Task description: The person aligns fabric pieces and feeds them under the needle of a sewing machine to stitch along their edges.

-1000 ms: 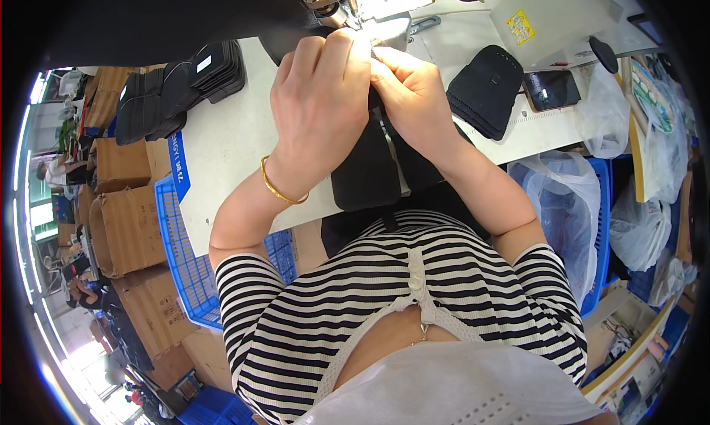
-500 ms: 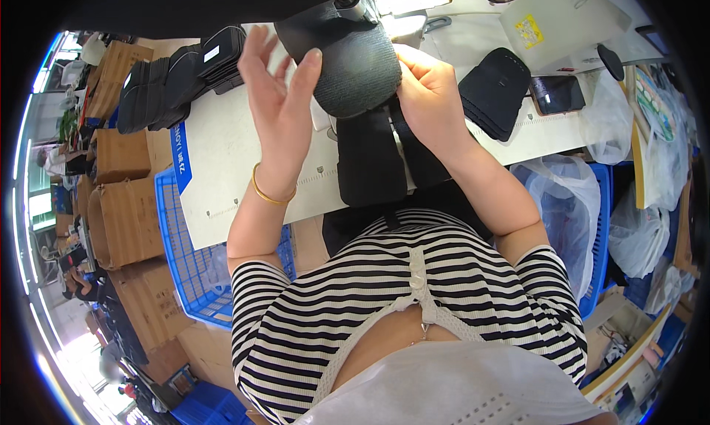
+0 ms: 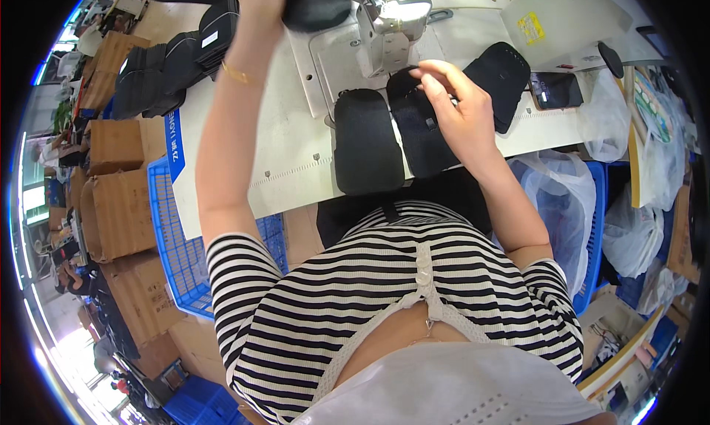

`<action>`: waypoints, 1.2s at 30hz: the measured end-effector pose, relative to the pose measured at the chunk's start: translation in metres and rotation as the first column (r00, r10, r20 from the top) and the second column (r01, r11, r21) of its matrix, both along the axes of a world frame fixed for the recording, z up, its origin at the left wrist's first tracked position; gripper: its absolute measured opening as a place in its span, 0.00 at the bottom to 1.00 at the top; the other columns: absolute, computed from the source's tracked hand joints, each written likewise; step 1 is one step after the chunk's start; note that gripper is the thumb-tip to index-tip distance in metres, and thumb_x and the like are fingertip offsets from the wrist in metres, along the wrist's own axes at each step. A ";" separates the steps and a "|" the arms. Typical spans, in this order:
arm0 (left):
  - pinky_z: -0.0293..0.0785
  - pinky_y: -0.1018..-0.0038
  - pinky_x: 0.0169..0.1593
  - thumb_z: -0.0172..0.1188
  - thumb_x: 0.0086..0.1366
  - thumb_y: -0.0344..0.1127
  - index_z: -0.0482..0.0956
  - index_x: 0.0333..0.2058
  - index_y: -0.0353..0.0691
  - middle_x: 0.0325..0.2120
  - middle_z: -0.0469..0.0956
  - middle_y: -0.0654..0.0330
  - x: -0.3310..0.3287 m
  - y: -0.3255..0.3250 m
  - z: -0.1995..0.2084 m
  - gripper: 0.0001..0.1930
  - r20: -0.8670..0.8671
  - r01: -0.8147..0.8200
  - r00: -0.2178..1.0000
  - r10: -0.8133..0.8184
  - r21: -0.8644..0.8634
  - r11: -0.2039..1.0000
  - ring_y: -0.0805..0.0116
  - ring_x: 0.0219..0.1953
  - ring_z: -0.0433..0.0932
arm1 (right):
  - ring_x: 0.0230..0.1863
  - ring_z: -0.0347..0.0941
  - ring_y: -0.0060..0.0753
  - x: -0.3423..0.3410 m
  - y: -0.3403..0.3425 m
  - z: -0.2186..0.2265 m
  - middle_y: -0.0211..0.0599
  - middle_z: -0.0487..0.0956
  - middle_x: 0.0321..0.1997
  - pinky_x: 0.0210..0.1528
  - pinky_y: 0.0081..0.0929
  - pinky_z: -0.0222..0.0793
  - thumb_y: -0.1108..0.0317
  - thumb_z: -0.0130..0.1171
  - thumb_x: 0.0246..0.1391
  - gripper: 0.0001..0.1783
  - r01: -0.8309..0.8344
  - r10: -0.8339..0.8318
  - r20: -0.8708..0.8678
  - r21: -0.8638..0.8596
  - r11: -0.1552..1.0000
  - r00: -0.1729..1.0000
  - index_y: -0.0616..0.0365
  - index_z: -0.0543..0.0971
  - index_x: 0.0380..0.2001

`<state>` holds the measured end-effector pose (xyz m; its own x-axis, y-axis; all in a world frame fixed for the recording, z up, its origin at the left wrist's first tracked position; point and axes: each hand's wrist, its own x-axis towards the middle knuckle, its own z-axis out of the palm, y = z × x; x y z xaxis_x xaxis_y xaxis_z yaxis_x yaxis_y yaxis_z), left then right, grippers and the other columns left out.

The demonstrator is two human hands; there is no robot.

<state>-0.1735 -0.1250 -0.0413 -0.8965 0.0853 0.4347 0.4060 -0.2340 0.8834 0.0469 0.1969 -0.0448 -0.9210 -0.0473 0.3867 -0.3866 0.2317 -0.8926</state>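
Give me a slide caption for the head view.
Right hand near two flat black pieces by a sewing machine.

1. Bright whitish light fills the worktop [image 3: 288,192]; the strongest glare sits at 12 o'clock, around the sewing machine [image 3: 394,35].
2. Strip lights [image 3: 19,225] at 9 o'clock and a patch at 8 burn white.
3. At 11 o'clock the left hand [image 3: 260,18] is blurred; the right hand [image 3: 464,109] looks crisper.
4. Fisheye bending and black vignetting close the rim.

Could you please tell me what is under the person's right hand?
A black panel lies partly under the right hand; whatever the palm and fingers cover there cannot be seen.
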 end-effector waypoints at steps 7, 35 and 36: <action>0.71 0.61 0.46 0.66 0.59 0.56 0.75 0.44 0.29 0.45 0.76 0.48 0.072 0.068 -0.008 0.31 -0.368 -0.476 0.849 0.378 -0.844 0.247 0.55 0.46 0.74 | 0.46 0.69 0.40 0.036 0.047 -0.048 0.39 0.72 0.44 0.44 0.37 0.63 0.50 0.76 0.34 0.40 0.390 -0.259 -0.292 0.721 0.573 0.921 0.66 0.76 0.49; 0.80 0.73 0.48 0.64 0.58 0.17 0.81 0.42 0.33 0.39 0.83 0.56 0.231 0.129 0.045 0.12 0.390 -0.138 0.921 -0.002 0.329 0.934 0.68 0.40 0.82 | 0.34 0.73 0.19 0.019 0.006 0.015 0.34 0.78 0.40 0.38 0.17 0.69 0.76 0.59 0.56 0.07 -0.261 0.252 -0.066 -0.210 0.942 0.965 0.64 0.78 0.39; 0.80 0.73 0.48 0.64 0.58 0.17 0.81 0.42 0.33 0.39 0.83 0.56 0.229 0.126 0.044 0.13 0.386 -0.173 0.922 0.031 0.339 0.925 0.67 0.40 0.82 | 0.34 0.73 0.18 0.021 0.005 0.013 0.36 0.78 0.43 0.34 0.16 0.70 0.76 0.61 0.54 0.06 -0.213 0.197 -0.119 -0.140 0.967 0.973 0.65 0.78 0.36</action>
<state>0.0555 0.0013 0.0029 -0.9920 -0.1134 0.0562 0.1089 -0.5385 0.8356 0.0682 0.2020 -0.0322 -0.8525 -0.1646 0.4961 -0.5035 0.0036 -0.8640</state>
